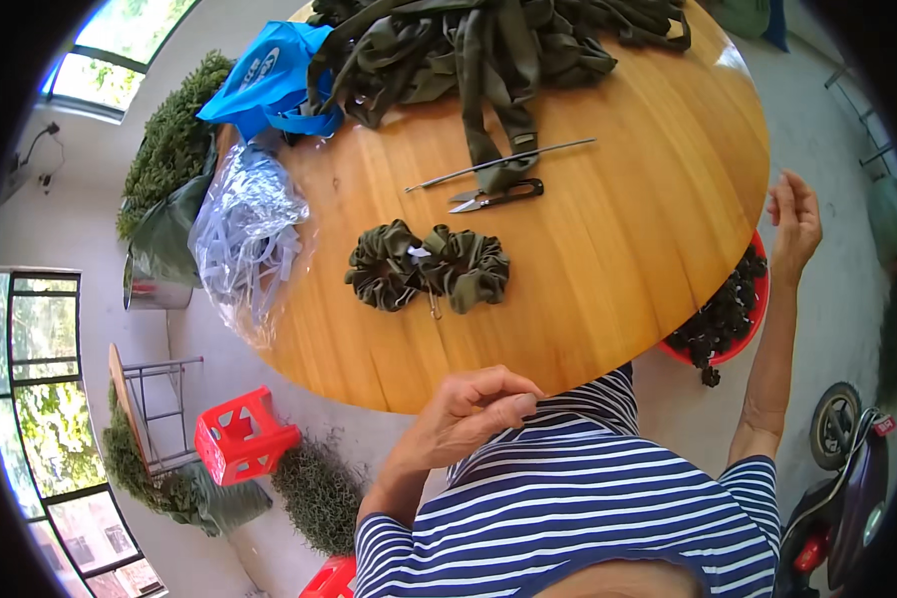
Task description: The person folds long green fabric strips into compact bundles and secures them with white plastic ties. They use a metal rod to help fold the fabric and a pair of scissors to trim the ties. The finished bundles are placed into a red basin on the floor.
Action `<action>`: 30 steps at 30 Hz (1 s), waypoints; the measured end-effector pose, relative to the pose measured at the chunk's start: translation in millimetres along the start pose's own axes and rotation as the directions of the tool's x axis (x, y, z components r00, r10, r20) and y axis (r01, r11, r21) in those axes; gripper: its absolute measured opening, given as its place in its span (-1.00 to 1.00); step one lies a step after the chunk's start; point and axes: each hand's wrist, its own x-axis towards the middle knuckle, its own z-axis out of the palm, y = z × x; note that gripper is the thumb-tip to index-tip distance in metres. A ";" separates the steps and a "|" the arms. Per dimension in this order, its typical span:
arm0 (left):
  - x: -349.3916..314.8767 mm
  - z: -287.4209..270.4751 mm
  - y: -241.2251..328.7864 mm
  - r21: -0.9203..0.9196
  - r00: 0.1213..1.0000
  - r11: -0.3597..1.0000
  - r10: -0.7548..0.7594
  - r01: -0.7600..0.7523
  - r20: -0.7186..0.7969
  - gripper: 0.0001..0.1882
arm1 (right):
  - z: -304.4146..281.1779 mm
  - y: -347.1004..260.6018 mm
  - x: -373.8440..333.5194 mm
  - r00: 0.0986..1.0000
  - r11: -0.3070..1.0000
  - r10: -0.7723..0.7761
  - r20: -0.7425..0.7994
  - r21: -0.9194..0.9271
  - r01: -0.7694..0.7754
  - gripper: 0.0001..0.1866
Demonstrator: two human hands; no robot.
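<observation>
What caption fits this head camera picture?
Two green scrunchies on a round wooden table, left hand pinched, right hand open.

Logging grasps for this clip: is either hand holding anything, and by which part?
Right hand is open in the air, holding nothing. Left hand has fingertips pinched together by the table edge; whether it holds anything cannot be told.

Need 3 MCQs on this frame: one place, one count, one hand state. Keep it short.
1. Where do the snips lie?
A. on the round table, beyond the scrunchies
B. in the red basin
C. on the red stool

2. How many olive scrunchies lie mid-table?
A. one
B. two
C. five

3. How is the right hand?
A. gripping the snips
B. flat on the table
C. open, raised off the table's right edge

Answers: 1 A, they lie beside the metal rod; 2 B, a pair side by side; 3 C, fingers spread, holding nothing.
</observation>
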 end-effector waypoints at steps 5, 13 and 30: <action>-8.1 -28.2 -15.3 -0.070 0.944 0.988 0.107 -0.135 -0.312 -0.85 | 102.9 -133.9 -85.8 0.636 0.864 -0.416 0.650 0.064 0.500 -0.88; -10.1 -56.7 -24.4 0.001 0.720 0.896 0.357 -0.443 -0.596 -0.86 | 222.2 -130.9 -125.5 0.213 0.775 -0.193 0.958 0.016 0.632 -0.77; 68.9 -119.6 20.0 0.349 0.769 0.776 0.609 -0.525 -0.196 -0.87 | 227.1 -123.6 -131.8 0.352 0.919 -0.286 0.891 0.151 0.364 -0.60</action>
